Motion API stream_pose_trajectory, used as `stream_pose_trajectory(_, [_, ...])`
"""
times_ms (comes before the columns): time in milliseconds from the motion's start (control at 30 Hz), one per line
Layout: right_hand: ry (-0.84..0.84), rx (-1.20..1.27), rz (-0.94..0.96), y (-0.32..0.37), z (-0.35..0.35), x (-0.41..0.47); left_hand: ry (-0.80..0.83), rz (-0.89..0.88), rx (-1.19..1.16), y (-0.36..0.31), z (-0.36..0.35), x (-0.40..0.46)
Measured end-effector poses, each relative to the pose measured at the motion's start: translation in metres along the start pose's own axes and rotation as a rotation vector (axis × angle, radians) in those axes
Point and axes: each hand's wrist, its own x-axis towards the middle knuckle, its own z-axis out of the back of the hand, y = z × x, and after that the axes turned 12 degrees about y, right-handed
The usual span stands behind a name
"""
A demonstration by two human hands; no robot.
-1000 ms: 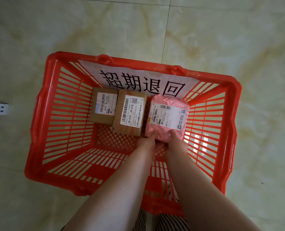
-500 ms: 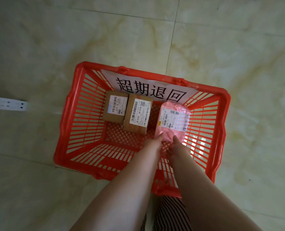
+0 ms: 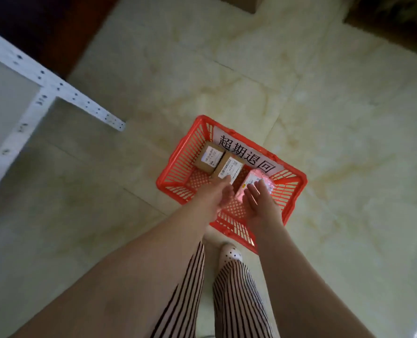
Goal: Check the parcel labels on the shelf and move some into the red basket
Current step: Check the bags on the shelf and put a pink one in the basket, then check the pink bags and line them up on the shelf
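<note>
Bare forearms, black-and-white striped trousers (image 3: 236, 296), white shoe with black dots (image 3: 231, 253)

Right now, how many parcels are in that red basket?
3, side by side along the far wall of the red basket: left cardboard box, middle cardboard box, pink parcel, part hidden by hands.

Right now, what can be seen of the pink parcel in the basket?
The pink parcel looks like a soft plastic mailer with a white printed label facing up. It lies flat on the floor of the red basket, at the right end of a row with two brown boxes. The right hand overlaps its near end; contact is unclear.
</note>
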Motion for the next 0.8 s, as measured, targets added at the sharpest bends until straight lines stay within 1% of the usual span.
stream_pose_trajectory(67, [0.111, -0.123, 0.052, 0.013, -0.028, -0.045, 0.003, -0.076, -0.081, -0.026, 0.005, -0.062])
stream_pose_trajectory(100, [0.201, -0.26, 0.098, 0.017, -0.043, -0.068, -0.006, -0.112, -0.124, -0.039, 0.009, -0.093])
stream_pose_trajectory(133, [0.305, -0.339, 0.076, 0.02, -0.06, -0.087, -0.012, -0.146, -0.172, -0.053, 0.015, -0.125])
stream_pose_trajectory(167, [0.406, -0.384, 0.004, 0.02, -0.076, -0.1, -0.018, -0.182, -0.198, -0.066, 0.024, -0.158])
stream_pose_trajectory(233, [0.51, -0.448, -0.022, 0.016, -0.104, -0.131, -0.036, -0.257, -0.244, -0.088, 0.045, -0.218])
stream_pose_trajectory(267, [0.545, -0.51, -0.036, 0.015, -0.124, -0.152, -0.049, -0.303, -0.281, -0.098, 0.056, -0.248])
stream_pose_trajectory(300, [0.533, -0.552, -0.057, 0.014, -0.148, -0.177, -0.054, -0.347, -0.313, -0.104, 0.069, -0.276])
stream_pose_trajectory(333, [0.571, -0.627, -0.013, 0.014, -0.176, -0.211, -0.06, -0.39, -0.36, -0.11, 0.082, -0.304])
stream_pose_trajectory(367, [0.56, -0.656, 0.063, 0.008, -0.202, -0.24, -0.068, -0.422, -0.389, -0.115, 0.095, -0.33])
stream_pose_trajectory(400, [0.557, -0.613, 0.126, 0.003, -0.223, -0.257, -0.08, -0.462, -0.432, -0.12, 0.11, -0.358])
stream_pose_trajectory(433, [0.549, -0.517, 0.099, -0.003, -0.239, -0.264, -0.082, -0.485, -0.457, -0.124, 0.121, -0.377])
stream_pose_trajectory(467, [0.57, -0.485, 0.064, -0.014, -0.26, -0.28, -0.056, -0.516, -0.501, -0.128, 0.138, -0.403])
stream_pose_trajectory(533, [0.66, -0.522, 0.026, -0.044, -0.308, -0.318, 0.028, -0.611, -0.594, -0.136, 0.176, -0.454])
stream_pose_trajectory(633, [0.76, -0.56, 0.021, -0.095, -0.371, -0.361, -0.057, -0.721, -0.649, -0.15, 0.231, -0.514])
stream_pose_trajectory(800, [0.918, -0.589, -0.02, -0.204, -0.46, -0.425, -0.112, -0.869, -0.705, -0.157, 0.34, -0.601])
